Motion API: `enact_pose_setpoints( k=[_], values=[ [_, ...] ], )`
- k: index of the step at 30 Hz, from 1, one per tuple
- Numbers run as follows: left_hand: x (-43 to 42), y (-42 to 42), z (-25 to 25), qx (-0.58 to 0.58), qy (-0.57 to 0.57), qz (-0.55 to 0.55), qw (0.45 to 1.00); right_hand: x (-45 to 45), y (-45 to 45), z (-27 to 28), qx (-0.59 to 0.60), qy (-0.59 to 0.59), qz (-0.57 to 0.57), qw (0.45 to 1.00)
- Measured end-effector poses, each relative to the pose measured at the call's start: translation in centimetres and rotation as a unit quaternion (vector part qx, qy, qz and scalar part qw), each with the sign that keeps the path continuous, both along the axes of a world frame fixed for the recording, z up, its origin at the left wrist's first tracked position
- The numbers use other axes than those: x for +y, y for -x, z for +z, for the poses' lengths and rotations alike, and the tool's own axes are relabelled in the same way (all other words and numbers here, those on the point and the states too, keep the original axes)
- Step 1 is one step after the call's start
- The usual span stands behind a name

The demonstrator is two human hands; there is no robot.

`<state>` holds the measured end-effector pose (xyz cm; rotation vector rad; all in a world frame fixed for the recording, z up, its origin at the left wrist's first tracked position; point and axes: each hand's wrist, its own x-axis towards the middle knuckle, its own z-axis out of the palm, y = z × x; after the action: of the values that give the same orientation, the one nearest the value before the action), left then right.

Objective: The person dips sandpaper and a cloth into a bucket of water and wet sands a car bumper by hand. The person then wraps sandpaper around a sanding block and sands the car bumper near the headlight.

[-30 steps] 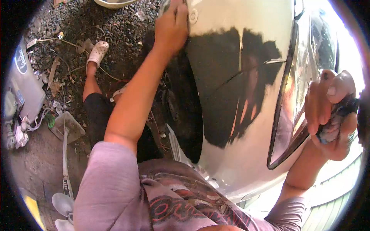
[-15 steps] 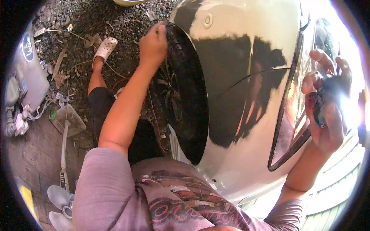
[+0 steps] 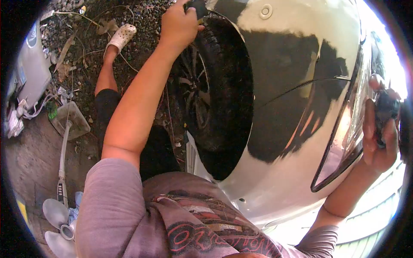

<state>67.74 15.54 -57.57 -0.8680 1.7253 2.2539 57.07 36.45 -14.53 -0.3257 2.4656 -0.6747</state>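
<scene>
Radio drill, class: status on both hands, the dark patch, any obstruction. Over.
Left hand gripping dark block, near tyre. Right hand holding dark wad. Dark patch on car in view; neither hand covering it.

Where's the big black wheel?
In the head view, the black wheel is near the middle, just below the left hand and left of the dark patch on the car.

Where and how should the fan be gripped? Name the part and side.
Probably take the fan by the middle of its pale pole, from its right side in view, which looks unobstructed: there it is slim and straight, while the blades and flat base spread wider.
</scene>
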Motion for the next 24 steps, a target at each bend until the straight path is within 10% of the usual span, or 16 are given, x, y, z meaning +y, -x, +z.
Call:
enact_pose_setpoints(
  k=[2, 7, 24],
  values=[
    [-0.6, 0.7, 2.7, -0.001, 0.149, -0.072, 0.986, 0.3, 0.1, -0.1, 0.101, -0.090, 0.114, 0.984],
    [2.0, 0.8, 4.3, -0.006, 0.110, -0.095, 0.989, 1.6, 0.1, 0.7, -0.142, 0.198, -0.177, 0.953],
    [9.8, 0.5, 5.9, 0.104, 0.163, 0.018, 0.981, 1.5, -0.4, 0.9, -0.205, 0.289, -0.219, 0.909]
  ],
)
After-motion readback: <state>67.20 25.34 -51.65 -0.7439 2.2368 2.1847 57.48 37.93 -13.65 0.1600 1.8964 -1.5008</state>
